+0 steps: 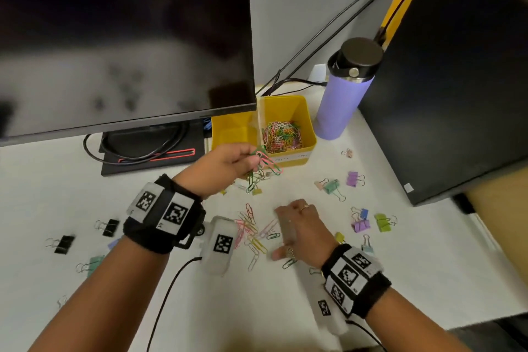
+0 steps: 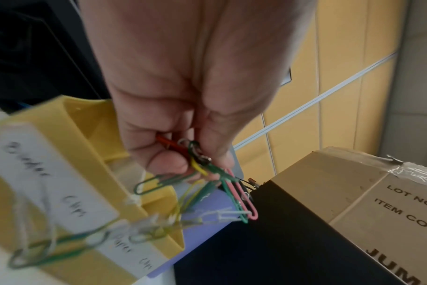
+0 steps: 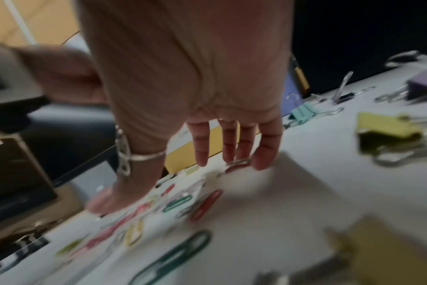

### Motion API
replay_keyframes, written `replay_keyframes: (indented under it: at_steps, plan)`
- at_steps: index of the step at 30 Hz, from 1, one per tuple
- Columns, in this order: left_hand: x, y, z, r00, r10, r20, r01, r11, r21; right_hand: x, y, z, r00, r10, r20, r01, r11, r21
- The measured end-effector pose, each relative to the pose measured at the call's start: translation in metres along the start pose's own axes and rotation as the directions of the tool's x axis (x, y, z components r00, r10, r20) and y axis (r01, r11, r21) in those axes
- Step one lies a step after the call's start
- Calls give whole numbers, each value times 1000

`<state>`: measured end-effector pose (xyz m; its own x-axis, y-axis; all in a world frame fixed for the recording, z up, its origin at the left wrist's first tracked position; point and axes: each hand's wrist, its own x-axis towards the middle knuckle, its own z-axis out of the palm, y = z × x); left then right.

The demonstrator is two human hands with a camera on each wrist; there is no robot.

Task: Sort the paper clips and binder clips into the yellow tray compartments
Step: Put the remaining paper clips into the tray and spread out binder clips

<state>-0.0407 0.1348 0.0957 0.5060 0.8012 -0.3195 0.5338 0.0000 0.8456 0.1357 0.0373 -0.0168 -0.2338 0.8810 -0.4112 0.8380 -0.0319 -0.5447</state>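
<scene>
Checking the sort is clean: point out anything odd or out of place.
The left hand holds a tangled bunch of paper clips, with some dangling loose below. The left compartment of the yellow tray looks empty, while binder clips lie scattered on the desk.

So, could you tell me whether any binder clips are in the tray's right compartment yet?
No, the yellow tray's right compartment shows only coloured paper clips.

Dim, soft light; wrist views blurred
</scene>
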Motion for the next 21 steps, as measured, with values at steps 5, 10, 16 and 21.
replay_keyframes:
  at_steps: [5,10,16,21]
  plan:
    - [55,29,0,959,49,-280,-38,998,42,-7,-8,11,994,-95,46,101,984,-144]
    - [103,39,7,828,92,-553,-3,987,160,-17,-1,15,988,-152,-30,145,977,-156]
    - [130,24,22,988,-92,-124,153,682,715,-18,2,16,989,-146,-37,145,989,-26]
    - [129,16,34,971,-196,138,-36,452,891,-16,5,16,994,-105,-35,107,993,51]
